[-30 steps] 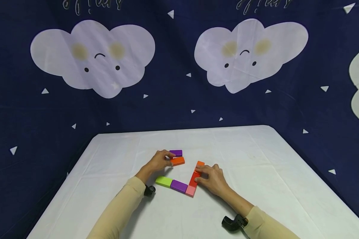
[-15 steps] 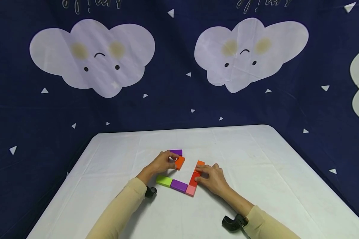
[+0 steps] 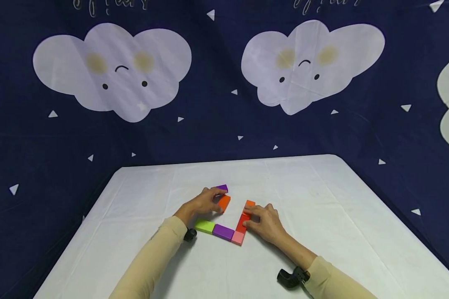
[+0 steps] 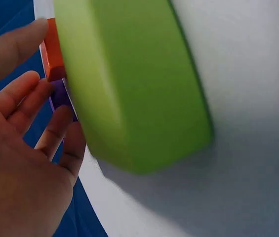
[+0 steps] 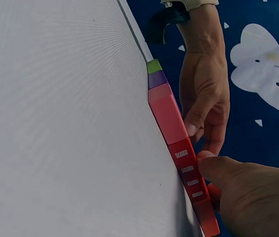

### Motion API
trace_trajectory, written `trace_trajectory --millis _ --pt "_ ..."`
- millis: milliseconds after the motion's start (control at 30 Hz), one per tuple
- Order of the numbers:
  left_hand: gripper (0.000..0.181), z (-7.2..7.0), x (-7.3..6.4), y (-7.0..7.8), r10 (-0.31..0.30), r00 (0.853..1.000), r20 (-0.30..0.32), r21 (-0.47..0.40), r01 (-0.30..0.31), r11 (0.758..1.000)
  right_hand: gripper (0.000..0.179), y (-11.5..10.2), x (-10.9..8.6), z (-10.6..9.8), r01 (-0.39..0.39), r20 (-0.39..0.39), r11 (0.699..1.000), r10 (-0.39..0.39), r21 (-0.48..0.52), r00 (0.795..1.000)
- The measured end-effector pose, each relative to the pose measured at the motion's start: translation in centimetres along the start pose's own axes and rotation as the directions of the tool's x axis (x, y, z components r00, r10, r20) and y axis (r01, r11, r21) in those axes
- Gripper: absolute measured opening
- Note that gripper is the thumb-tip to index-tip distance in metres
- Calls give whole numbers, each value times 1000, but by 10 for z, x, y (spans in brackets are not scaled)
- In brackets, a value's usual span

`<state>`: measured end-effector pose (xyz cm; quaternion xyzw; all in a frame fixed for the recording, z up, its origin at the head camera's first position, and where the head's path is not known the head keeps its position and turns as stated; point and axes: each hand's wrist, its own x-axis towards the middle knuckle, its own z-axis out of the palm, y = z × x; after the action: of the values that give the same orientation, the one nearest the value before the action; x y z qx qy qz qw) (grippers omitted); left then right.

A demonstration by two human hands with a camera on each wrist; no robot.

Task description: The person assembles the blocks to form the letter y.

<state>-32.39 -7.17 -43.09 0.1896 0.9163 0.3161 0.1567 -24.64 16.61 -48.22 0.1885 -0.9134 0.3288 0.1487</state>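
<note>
My left hand [image 3: 205, 201] has an orange block [image 3: 224, 202] between thumb and index finger; in the left wrist view the thumb touches one end of this orange block [image 4: 54, 49]. A purple block [image 3: 222, 188] lies just beyond, partly hidden by the index finger. My right hand [image 3: 267, 222] rests its thumb and fingertips on the red block [image 3: 241, 224], near a second orange block [image 3: 250, 203] joined to its far end. From the red block's near end runs a pink block [image 3: 238, 238], then a purple block [image 3: 223, 232] and a lime green block [image 3: 205, 226], end to end.
The blocks lie on a white-covered table [image 3: 321, 199]. Behind it hangs a dark blue cloth [image 3: 209, 137] printed with clouds. A black camera mount [image 3: 293, 277] sits at my right wrist, and another mount [image 3: 190, 235] at my left.
My left hand turned the held orange block from crosswise to steeply slanted. Its index finger reached farther out, and the far purple block tilted slightly. My right hand stayed on the red block.
</note>
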Motion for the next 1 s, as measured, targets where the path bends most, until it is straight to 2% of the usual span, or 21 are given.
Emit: trace_trajectory --millis 167,433,700,867,1000 --pt "68 -1 -2 1 -52 998 39 12 52 999 39 -2 -1 0 -5 -1 1000 5 -3 1000" --pt "63 -1 0 -3 -62 998 22 25 62 998 39 -2 -1 0 -8 -3 1000 8 -3 1000" --pt "65 -2 -1 -4 -46 998 52 35 45 998 39 -1 0 0 3 -14 1000 -3 0 1000" --pt "63 -1 -1 -5 -22 999 32 53 20 998 40 -1 0 0 2 -16 1000 -2 -4 1000" --pt "63 -1 -2 -6 -26 1000 -1 34 26 999 40 -1 0 0 -4 -15 1000 3 -11 1000"
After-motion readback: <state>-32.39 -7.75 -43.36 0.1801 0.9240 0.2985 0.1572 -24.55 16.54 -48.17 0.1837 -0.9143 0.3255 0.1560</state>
